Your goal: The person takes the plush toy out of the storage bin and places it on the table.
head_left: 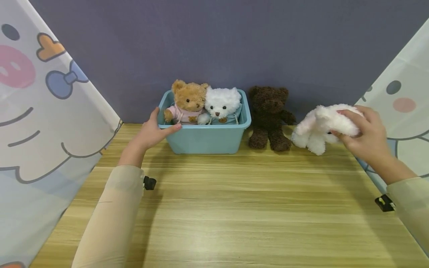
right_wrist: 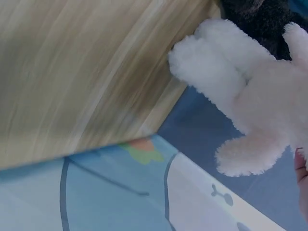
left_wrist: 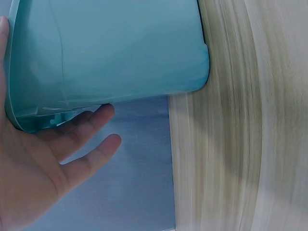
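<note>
In the head view, my left hand (head_left: 151,130) holds the near left corner of a light blue plastic bin (head_left: 206,139), thumb along the front rim and fingers at the left side. The left wrist view shows two fingers (left_wrist: 89,161) stretched past the bin's end wall (left_wrist: 130,48). Inside the bin sit a tan teddy bear (head_left: 189,98) in pink and a white teddy bear (head_left: 222,102) in blue. Over at the right, my right hand (head_left: 368,136) grips a white plush toy (head_left: 338,117) by its head. The toy leans, legs toward the left; its face is mostly hidden.
A dark brown teddy bear (head_left: 269,115) sits between the bin and the white plush toy, against the grey-blue back panel (head_left: 214,41). All stand at the far edge of the wooden table (head_left: 241,208). Printed cloth panels (head_left: 50,123) flank both sides.
</note>
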Demonstrator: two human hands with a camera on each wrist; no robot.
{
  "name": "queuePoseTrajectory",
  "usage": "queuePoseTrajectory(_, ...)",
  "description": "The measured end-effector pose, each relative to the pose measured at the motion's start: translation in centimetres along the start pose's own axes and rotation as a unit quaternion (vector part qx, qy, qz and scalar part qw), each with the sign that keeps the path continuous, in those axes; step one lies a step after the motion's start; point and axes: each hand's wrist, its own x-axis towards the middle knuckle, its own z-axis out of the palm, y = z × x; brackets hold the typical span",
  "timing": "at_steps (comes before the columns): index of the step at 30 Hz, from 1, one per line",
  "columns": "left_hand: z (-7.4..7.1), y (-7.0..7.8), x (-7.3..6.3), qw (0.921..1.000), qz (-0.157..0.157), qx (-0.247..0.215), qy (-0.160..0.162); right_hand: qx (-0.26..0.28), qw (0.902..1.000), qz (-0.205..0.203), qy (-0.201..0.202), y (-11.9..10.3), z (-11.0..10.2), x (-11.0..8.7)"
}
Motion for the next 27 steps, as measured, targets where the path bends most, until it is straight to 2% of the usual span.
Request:
queuePoseTrajectory(5, -0.1, 0.1, 0.0, 1.0000, 0.007, -0.002, 0.001, -0.033, 0.9980, -0.048, -0.023, 1.5, -0.3, 0.5)
queuePoseTrajectory(8, -0.1, 0.3, 0.1, 1.0000, 0.008, -0.003, -0.001, -0.059, 0.9939, -0.068, -0.063, 2.4, -0.8, 0.6)
queuePoseTrajectory(10, -0.1, 0.4, 0.0, 1.0000, 0.005, -0.002, -0.001, -0.089, 0.9878, -0.080, -0.100, 2.9, -1.1, 0.4)
queuePoseTrajectory(14, -0.1, 0.3, 0.0, 1.0000, 0.001, 0.002, 0.000, -0.140, 0.9663, -0.133, -0.170, 4.1, -1.2, 0.1)
queuePoseTrajectory(16, 0.0, 0.3, 0.0, 1.0000, 0.001, 0.005, -0.001, -0.141, 0.9585, -0.160, -0.189, 4.5, -0.9, 0.1)
queuePoseTrajectory(18, 0.1, 0.2, -0.1, 1.0000, 0.001, 0.003, -0.001, -0.119, 0.9582, -0.171, -0.196, 4.7, -0.6, 0.3)
queuePoseTrajectory(21, 0.2, 0.2, -0.1, 1.0000, 0.003, 0.001, -0.002, -0.080, 0.9654, -0.155, -0.194, 4.5, -0.3, 1.1)
queuePoseTrajectory(24, 0.2, 0.2, -0.1, 1.0000, 0.003, -0.005, -0.002, -0.054, 0.9697, -0.092, -0.220, 4.2, -0.2, 2.2)
queuePoseTrajectory(27, 0.2, 0.1, -0.2, 1.0000, 0.003, -0.007, -0.001, -0.052, 0.9576, -0.010, -0.283, 4.0, 0.1, 3.4)
